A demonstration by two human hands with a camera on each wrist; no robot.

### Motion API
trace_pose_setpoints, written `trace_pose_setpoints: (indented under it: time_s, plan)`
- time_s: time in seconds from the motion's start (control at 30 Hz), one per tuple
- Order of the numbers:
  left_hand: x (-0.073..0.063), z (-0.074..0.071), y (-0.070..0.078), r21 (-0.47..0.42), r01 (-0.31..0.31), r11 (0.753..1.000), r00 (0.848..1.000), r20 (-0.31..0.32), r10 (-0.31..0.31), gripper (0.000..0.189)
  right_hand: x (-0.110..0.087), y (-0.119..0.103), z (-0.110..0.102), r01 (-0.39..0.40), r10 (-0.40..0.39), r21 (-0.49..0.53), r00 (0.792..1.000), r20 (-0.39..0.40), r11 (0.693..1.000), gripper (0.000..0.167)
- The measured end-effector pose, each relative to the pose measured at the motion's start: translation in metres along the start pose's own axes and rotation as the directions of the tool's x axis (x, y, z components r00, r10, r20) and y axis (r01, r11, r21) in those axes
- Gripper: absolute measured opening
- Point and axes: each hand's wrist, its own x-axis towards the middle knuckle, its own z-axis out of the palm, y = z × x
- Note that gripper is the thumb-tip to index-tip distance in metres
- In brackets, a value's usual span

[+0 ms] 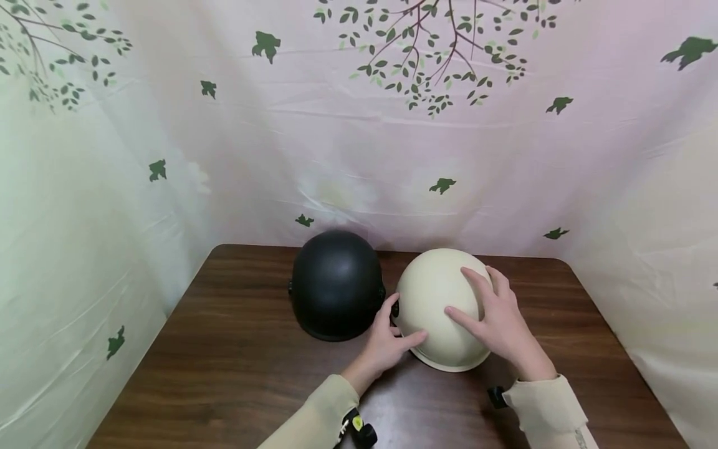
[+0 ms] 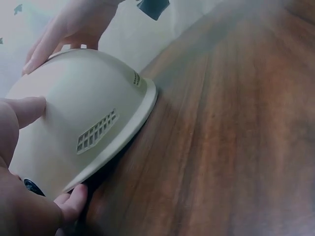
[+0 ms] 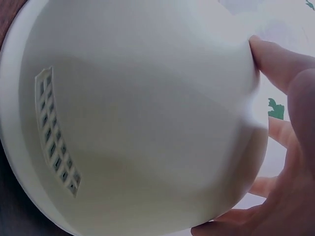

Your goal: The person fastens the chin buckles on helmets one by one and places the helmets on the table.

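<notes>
A cream helmet (image 1: 440, 293) sits dome up on the dark wooden table, its rim toward the tabletop. My left hand (image 1: 384, 346) grips its left side: the thumb lies on the shell and the other fingers reach the rim beside a black round fitting (image 2: 33, 187). Across the upper right of the dome, my right hand (image 1: 502, 321) holds the shell between spread thumb and fingers, as the right wrist view also shows. Slotted vents (image 2: 97, 132) run along the shell just above the rim. The helmet's inside is hidden.
Left of the cream helmet stands a black helmet (image 1: 336, 284), dome up, close to my left fingertips. The wooden table (image 1: 235, 349) has rounded back corners. Behind and on both sides hangs pale cloth (image 1: 359, 143) printed with leaves and birds.
</notes>
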Motion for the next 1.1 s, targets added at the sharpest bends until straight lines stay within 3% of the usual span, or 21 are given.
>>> trace_pose_setpoints:
  time_s: [0.2, 0.43, 0.6, 0.8, 0.97, 1.1]
  plan:
    - [-0.011, 0.001, 0.005, -0.032, -0.038, 0.999, 0.999, -0.038, 0.037, 0.087, -0.007, 0.001, -0.006, 0.025, -0.024, 0.048, 0.999, -0.021, 0.999, 0.085]
    - [-0.022, -0.002, 0.03, -0.048, -0.077, 0.996, 0.995, -0.06, 0.074, 0.095, -0.012, 0.007, -0.019, -0.016, 0.016, 0.13, 1.0, 0.007, 0.991, 0.083]
    - [-0.025, -0.008, 0.049, -0.114, -0.091, 0.989, 0.996, -0.019, 0.09, 0.095, -0.013, 0.013, -0.026, 0.0, 0.0, 0.179, 1.0, -0.004, 0.984, 0.081]
    - [-0.023, -0.016, 0.065, -0.231, -0.137, 0.963, 0.989, 0.029, 0.148, 0.085, -0.013, 0.019, -0.03, -0.009, 0.008, 0.265, 1.0, 0.003, 0.964, 0.079]
    - [-0.021, -0.021, 0.075, -0.257, -0.176, 0.95, 0.98, 0.044, 0.193, 0.08, -0.013, 0.022, -0.031, -0.028, 0.026, 0.347, 1.0, 0.009, 0.937, 0.074]
    - [-0.019, -0.024, 0.081, -0.25, -0.233, 0.94, 0.966, 0.054, 0.253, 0.082, -0.015, 0.025, -0.029, 0.012, -0.007, 0.395, 1.0, -0.015, 0.919, 0.07]
